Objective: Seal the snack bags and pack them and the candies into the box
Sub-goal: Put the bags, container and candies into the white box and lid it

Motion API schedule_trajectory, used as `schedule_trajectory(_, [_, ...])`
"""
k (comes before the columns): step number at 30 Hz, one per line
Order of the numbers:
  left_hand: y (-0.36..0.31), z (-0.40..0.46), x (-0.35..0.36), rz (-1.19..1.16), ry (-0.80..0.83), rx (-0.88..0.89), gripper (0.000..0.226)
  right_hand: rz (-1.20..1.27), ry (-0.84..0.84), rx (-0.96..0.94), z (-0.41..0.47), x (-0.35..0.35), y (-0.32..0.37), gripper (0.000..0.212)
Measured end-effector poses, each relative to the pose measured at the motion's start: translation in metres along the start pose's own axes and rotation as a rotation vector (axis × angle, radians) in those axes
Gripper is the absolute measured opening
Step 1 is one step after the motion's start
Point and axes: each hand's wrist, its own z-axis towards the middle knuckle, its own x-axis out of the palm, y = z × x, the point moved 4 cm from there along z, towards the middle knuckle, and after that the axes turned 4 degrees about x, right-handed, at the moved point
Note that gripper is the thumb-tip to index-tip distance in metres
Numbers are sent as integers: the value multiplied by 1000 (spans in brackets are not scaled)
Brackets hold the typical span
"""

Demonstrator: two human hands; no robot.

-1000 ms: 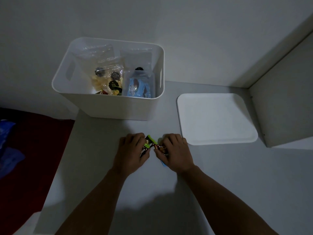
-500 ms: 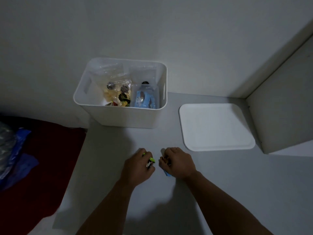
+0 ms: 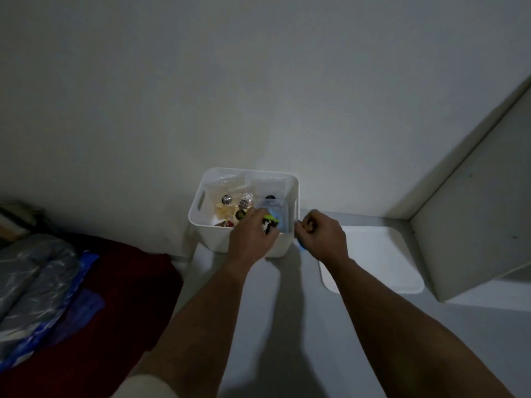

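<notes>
White table (image 3: 287, 326): green-black candy (image 3: 269, 224) (crinkly wrapper) above box (image 3: 218, 239).

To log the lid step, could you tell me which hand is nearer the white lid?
Right. The right hand hangs just left of the white lid; the left hand is farther left, over the box.

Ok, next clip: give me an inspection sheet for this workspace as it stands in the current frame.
Surface: grey tabletop, dimly lit.
Job's things: white box open, clear snack bags inside; flat white lid beside it on the table.
Hands: left hand over the box front, gripping a green-wrapped candy; right hand curled round a blue-wrapped candy, just outside the box.
Clutter: red cloth and bagged bedding at left.
Cables: nothing seen.
Surroundings: plain wall, white cabinet at right.
</notes>
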Motion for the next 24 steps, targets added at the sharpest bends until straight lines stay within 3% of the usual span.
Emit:
schedule_trajectory(4, [15,68,-49,-127,-133,-193,22,101,1,-10,54,-3,71,30])
schedule_trajectory(11, [103,139,-72,-57,48,-576,41,165,125,17,116,66,145,32])
schedule_trajectory(18, [159,140,-55,-32,242,-662,41,77,577,173,121,155,134,47])
schedule_trajectory(24, [155,142,-42,-33,355,-637,47,49,422,215,126,129,104,37])
